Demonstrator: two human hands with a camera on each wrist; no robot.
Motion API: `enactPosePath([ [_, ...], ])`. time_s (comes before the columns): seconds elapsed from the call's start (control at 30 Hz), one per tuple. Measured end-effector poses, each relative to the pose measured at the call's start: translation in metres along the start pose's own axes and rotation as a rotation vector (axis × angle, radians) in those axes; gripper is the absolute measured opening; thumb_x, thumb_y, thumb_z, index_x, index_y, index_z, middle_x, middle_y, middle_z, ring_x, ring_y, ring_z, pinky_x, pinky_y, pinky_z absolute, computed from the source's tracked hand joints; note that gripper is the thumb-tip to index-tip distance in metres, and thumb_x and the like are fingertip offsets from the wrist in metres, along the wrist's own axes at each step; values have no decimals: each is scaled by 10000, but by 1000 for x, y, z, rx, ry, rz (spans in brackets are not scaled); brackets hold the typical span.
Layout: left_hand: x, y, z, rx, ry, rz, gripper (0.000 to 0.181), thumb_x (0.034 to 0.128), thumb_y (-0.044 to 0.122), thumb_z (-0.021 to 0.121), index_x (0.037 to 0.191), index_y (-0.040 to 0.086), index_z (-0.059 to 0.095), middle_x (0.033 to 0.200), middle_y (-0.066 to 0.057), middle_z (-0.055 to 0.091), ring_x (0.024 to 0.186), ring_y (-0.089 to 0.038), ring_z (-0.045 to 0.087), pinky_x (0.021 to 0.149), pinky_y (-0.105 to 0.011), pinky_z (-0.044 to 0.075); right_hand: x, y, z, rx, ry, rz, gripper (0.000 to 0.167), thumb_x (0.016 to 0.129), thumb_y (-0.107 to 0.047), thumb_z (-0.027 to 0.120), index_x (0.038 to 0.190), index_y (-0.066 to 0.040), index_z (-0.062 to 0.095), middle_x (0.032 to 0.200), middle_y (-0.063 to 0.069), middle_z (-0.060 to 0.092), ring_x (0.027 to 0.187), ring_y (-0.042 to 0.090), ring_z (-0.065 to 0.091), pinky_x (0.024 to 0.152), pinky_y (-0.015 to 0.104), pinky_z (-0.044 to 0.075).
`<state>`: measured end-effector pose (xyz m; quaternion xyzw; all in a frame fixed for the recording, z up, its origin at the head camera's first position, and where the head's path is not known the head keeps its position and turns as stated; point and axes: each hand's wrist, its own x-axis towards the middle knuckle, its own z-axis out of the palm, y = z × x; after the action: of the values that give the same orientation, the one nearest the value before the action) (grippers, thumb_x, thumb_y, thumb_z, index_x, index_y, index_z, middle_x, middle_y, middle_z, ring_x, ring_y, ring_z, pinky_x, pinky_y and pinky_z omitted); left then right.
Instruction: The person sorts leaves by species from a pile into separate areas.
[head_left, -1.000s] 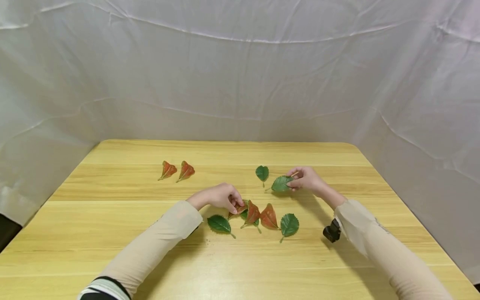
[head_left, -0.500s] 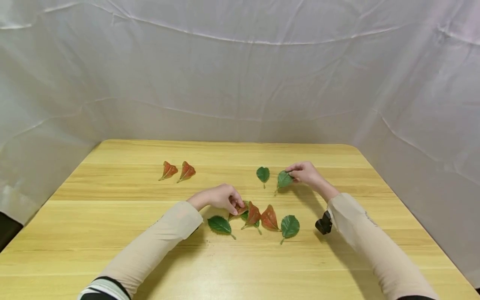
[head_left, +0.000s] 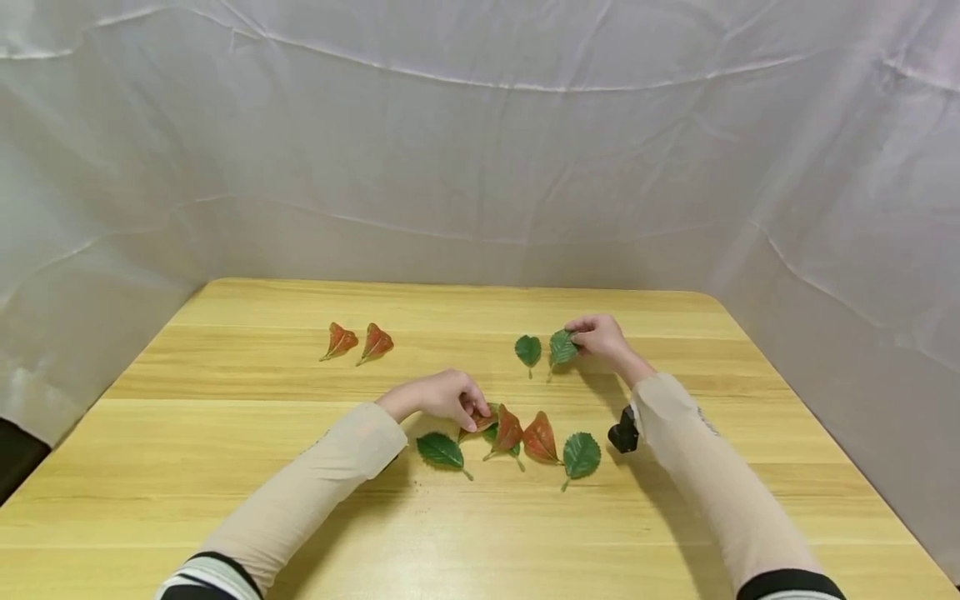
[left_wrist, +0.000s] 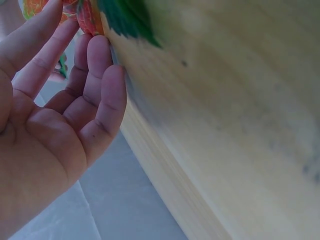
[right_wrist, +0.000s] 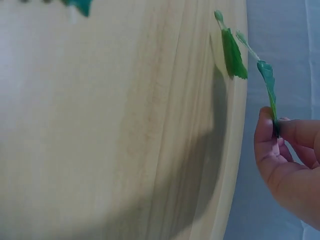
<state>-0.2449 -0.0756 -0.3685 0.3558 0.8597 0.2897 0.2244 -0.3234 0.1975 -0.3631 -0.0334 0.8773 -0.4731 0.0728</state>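
Observation:
My right hand [head_left: 600, 335] pinches a green leaf [head_left: 563, 347] by its edge between thumb and fingers, its stem pointing toward me. In the right wrist view that leaf [right_wrist: 268, 82] is seen edge-on, above the table. Just left of it lies another green leaf [head_left: 528, 351]. My left hand [head_left: 450, 396] pinches a red leaf [head_left: 480, 422] at the left of a small cluster, its thumb and index finger on it. Overlapping there are a second red leaf [head_left: 507, 428] and a green leaf partly hidden beneath. In the left wrist view the red leaf is cut by the frame's top.
Near the cluster lie a red leaf [head_left: 541, 438], a green leaf [head_left: 581, 456] on the right and a green leaf [head_left: 441, 451] on the left. Two red leaves [head_left: 375, 343] lie at the back left. Pale cloth [head_left: 480, 167] hangs behind the wooden table [head_left: 480, 542].
My right hand has moved back and slightly left with the green leaf, which has turned so its stem points toward me beside the other green leaf. The left hand stays put.

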Motion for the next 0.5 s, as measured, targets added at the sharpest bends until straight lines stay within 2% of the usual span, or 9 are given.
enactPosePath([
  [0.1,0,1,0,-2,-1,-2,221,758,42,697,977,25,682,748,34,600,616,-45,468,578,-171,410,5,1,2,-5,10,24,279,859,78,487,1130,126,535,1104,296,533,626,77,543,634,268,507],
  [0.3,-1,3,0,-5,-1,-2,217,758,36,696,974,20,681,755,15,604,616,-45,461,577,-168,405,15,6,5,-26,-6,50,314,844,105,463,1152,125,520,1142,294,517,608,80,526,560,199,470],
  [0.5,-1,3,0,-5,3,-14,223,759,39,695,981,22,680,715,33,583,600,-49,449,563,-167,395,21,8,9,-58,-13,69,328,856,104,442,1177,116,509,1173,276,505,773,158,555,638,220,484],
])
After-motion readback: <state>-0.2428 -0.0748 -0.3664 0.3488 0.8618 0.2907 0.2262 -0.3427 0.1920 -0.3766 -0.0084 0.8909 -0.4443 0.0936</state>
